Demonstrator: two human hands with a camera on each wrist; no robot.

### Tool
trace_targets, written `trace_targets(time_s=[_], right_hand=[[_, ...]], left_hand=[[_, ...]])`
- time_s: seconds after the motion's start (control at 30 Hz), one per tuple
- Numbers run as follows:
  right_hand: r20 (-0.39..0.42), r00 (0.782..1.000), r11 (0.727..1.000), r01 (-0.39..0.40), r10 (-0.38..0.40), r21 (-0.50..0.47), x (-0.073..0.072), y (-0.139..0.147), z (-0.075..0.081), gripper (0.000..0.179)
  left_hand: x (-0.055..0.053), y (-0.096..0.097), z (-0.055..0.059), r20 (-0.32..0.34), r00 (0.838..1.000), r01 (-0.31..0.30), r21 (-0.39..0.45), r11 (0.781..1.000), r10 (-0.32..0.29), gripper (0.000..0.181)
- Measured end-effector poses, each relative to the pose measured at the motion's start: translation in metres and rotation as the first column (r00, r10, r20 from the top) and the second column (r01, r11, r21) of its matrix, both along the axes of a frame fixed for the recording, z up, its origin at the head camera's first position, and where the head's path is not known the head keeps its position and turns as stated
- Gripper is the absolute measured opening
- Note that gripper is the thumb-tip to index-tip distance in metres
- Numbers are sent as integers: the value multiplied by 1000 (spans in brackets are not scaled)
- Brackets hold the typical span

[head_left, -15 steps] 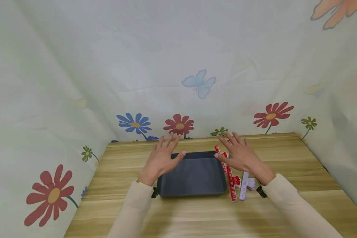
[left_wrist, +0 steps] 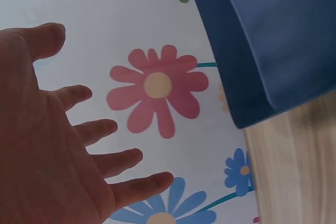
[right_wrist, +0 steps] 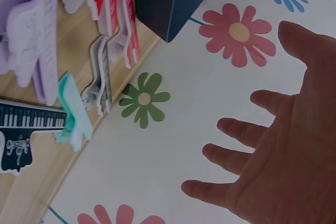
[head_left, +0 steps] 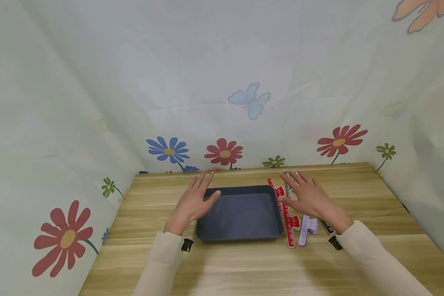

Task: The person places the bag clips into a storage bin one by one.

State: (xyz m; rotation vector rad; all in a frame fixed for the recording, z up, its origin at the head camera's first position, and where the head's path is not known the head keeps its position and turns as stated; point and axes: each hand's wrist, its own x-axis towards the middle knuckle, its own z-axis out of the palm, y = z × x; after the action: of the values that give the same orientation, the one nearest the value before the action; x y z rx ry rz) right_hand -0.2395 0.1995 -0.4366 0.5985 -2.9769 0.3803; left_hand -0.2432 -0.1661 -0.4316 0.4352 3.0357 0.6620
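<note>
Both hands hover with spread fingers and hold nothing. My left hand [head_left: 192,204] is over the left edge of a dark rectangular tray [head_left: 240,218]. In the head view my right hand [head_left: 312,200] covers part of a group of piano-key-patterned clips right of the tray. A long red clip [head_left: 289,232] and a lilac clip [head_left: 303,233] lie nearest the front, with another red clip [head_left: 275,191] farther back. A black clip [head_left: 327,227] shows by the right wrist. The right wrist view also shows a mint-green clip [right_wrist: 73,111] and a silvery clip [right_wrist: 100,74].
The wood-grain table [head_left: 237,271] carries the tray and clips. A white flower-print cloth [head_left: 192,107] stands behind it and on both sides. Black straps [head_left: 187,245] show at the wrists.
The hands have moved apart, the left one leftward and the right one rightward. More of the tray and the clips shows. Tray and clips have stayed in place.
</note>
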Motion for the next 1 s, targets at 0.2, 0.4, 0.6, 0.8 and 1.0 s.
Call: trace_targets(time_s=[0.2,0.4,0.6,0.8,1.0], right_hand=[[23,1000,1000,3,-3,1,4,9,-10,78],[53,999,1000,6,-6,10,7,16,-20,73],[46,999,999,1,-3,37,9,19,-29,67],[75,997,995,-8,1,97,13,18,-37,61],[142,990,996,-7,-5,85,16,17,-44,60]], left_hand=[[2,-8,-15,37,999,-17,54,998,15,72],[3,-17,-32,93,995,-40,94,995,31,73],[6,-23,-42,112,993,-60,129,990,46,74],[6,-30,-54,148,986,-96,132,987,76,75],[6,-33,-64,142,985,-115,147,982,94,68]])
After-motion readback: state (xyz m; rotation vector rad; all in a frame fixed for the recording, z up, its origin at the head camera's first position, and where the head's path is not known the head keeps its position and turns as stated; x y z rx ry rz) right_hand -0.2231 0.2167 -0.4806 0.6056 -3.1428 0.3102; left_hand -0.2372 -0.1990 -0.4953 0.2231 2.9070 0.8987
